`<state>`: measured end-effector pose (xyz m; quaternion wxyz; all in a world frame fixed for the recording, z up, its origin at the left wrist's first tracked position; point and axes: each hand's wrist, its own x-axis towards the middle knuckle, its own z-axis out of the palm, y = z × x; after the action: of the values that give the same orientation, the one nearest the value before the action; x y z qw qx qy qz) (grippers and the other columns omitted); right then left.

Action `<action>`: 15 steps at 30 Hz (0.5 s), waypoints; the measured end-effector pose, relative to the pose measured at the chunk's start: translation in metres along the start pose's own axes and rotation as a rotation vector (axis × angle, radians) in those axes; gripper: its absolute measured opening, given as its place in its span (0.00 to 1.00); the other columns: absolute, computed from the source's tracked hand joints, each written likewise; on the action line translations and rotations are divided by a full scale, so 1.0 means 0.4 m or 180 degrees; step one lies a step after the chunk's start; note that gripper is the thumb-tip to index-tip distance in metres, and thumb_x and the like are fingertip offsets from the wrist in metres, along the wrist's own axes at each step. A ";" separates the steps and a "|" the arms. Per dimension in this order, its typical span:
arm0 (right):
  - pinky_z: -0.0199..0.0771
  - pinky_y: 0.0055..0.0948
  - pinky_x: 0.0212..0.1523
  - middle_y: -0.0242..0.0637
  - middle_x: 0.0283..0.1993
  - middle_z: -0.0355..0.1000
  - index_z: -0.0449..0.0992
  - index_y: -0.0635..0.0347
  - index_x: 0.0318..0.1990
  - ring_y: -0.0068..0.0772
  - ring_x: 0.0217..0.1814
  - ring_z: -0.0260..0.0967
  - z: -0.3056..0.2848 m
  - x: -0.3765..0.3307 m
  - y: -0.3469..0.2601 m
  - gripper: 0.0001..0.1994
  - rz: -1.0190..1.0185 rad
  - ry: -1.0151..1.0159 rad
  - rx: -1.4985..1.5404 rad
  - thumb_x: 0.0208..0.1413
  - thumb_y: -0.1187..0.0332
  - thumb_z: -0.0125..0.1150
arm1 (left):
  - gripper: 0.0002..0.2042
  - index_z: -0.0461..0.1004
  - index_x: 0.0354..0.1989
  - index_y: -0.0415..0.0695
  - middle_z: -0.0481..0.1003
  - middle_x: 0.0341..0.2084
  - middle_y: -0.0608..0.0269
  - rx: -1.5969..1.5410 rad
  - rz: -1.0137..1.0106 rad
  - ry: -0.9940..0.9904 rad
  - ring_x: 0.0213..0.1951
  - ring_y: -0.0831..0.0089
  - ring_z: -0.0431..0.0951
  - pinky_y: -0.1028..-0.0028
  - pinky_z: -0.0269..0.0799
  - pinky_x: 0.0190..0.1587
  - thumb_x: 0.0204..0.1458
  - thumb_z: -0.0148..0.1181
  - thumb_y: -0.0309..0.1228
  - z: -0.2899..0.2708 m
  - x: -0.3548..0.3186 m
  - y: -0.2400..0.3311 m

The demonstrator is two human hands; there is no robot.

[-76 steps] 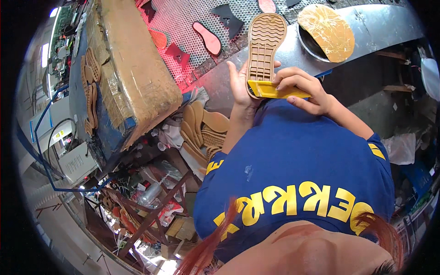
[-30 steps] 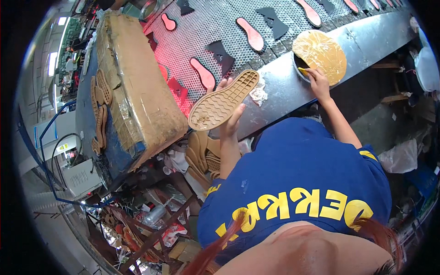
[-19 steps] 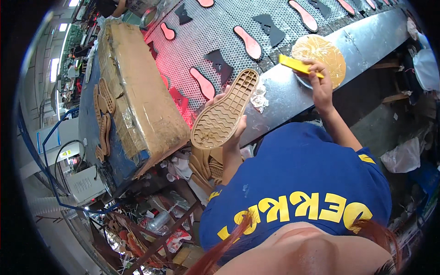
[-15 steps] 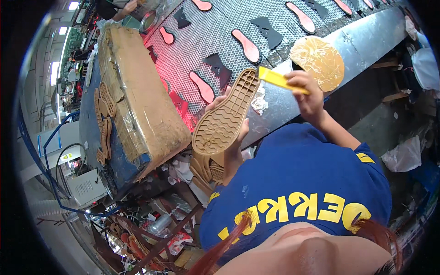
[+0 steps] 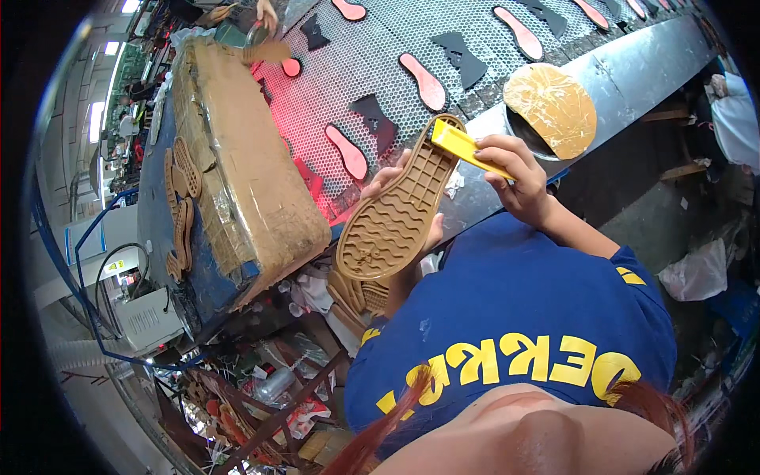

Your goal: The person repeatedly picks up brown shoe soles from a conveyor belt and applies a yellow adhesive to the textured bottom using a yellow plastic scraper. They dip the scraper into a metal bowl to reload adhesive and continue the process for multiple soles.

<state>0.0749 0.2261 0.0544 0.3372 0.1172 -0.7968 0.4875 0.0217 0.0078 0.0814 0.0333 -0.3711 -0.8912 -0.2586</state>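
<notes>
A tan shoe sole [image 5: 388, 218] with a wavy and gridded tread faces up, tilted, above the metal table edge. My left hand [image 5: 385, 177] is closed around it from beneath, with fingers on the far side and the thumb on the near edge. My right hand [image 5: 516, 176] grips a flat yellow tool [image 5: 467, 147] whose dark-tipped end lies at the narrow far end of the sole. Whether that tip is a brush or a blade is too small to tell.
A perforated conveyor [image 5: 356, 71] carries pink insoles [image 5: 346, 152] and black cut pieces [image 5: 374, 123]. A round tan disc [image 5: 550, 111] partly covers a bowl on the metal ledge. At left are a cardboard box [image 5: 253, 174] and more soles [image 5: 184, 166]. Another person's hand [image 5: 267, 14] is far off.
My right hand has brought the yellow tool left and onto the sole's far end. The sole has shifted slightly nearer. At the far left, another person's hand and a blurred sole-shaped piece have appeared.
</notes>
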 end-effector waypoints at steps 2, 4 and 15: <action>0.73 0.35 0.48 0.46 0.48 0.71 0.73 0.65 0.45 0.44 0.49 0.71 -0.001 0.000 -0.006 0.13 -0.0115 -0.0183 0.0143 0.59 0.65 0.59 | 0.35 0.63 0.64 0.62 0.55 0.68 0.72 -0.0710 0.0027 0.0246 0.65 0.74 0.51 0.69 0.34 0.70 0.41 0.49 0.49 0.027 -0.007 -0.003; 0.74 0.36 0.48 0.46 0.48 0.71 0.73 0.64 0.45 0.45 0.49 0.71 -0.009 0.004 -0.015 0.13 -0.0265 -0.0411 0.0312 0.59 0.64 0.59 | 0.35 0.60 0.65 0.60 0.55 0.68 0.70 -0.1059 0.0113 0.0345 0.65 0.73 0.50 0.68 0.35 0.70 0.42 0.50 0.48 0.045 -0.007 -0.008; 0.75 0.36 0.46 0.45 0.47 0.70 0.72 0.65 0.45 0.45 0.47 0.72 0.002 -0.011 -0.025 0.13 -0.0309 -0.0251 0.0056 0.57 0.66 0.60 | 0.37 0.56 0.68 0.55 0.57 0.66 0.68 -0.1373 0.0019 0.0758 0.63 0.73 0.54 0.69 0.41 0.68 0.45 0.48 0.51 0.069 0.006 0.015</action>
<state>0.0831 0.2198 0.0584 0.3278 0.1778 -0.7985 0.4726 0.0277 0.0263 0.0608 0.0588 -0.3392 -0.8041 -0.4847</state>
